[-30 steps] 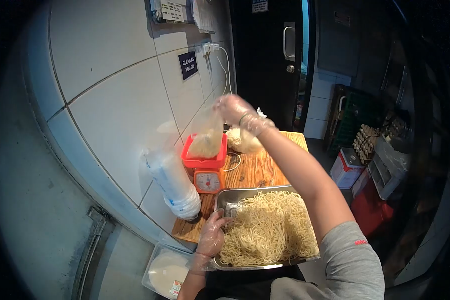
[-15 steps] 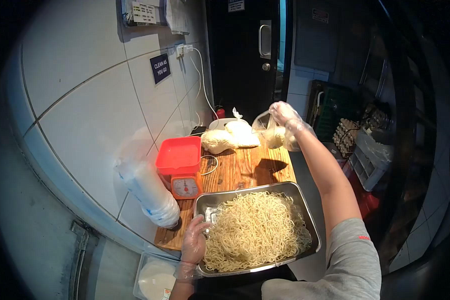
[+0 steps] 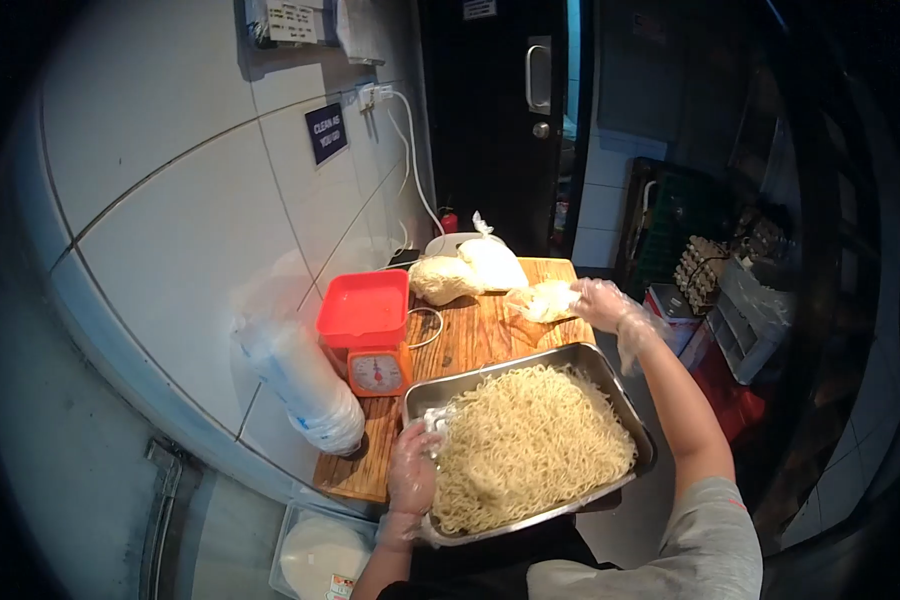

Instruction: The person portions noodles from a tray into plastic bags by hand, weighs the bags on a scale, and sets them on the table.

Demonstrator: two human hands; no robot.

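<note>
A metal tray [image 3: 642, 447] heaped with pale cooked noodles [image 3: 535, 445] is right in front of me, slightly tilted. My left hand [image 3: 412, 478], in a clear plastic glove, grips the left rim with its fingers curled over the edge. Beyond the far right corner, my gloved right hand [image 3: 606, 306] is closed on the edge of a clear plastic bag of noodles [image 3: 547, 300], which rests on the wooden table [image 3: 470, 335]. Two more filled bags lie behind: a noodle bag [image 3: 442, 280] and a knotted, brighter bag [image 3: 492, 264].
Left of the tray stands an orange kitchen scale [image 3: 378, 371] with a red pan [image 3: 365, 308]. A wrapped stack of plastic tubs [image 3: 310, 390] leans near the wall. Below is a clear container [image 3: 315, 555]. Egg trays [image 3: 702, 270] and crates stand at right.
My right hand has come down and nearer, and the bag it held raised now rests on the table. The tray and my left hand appear shifted slightly right.
</note>
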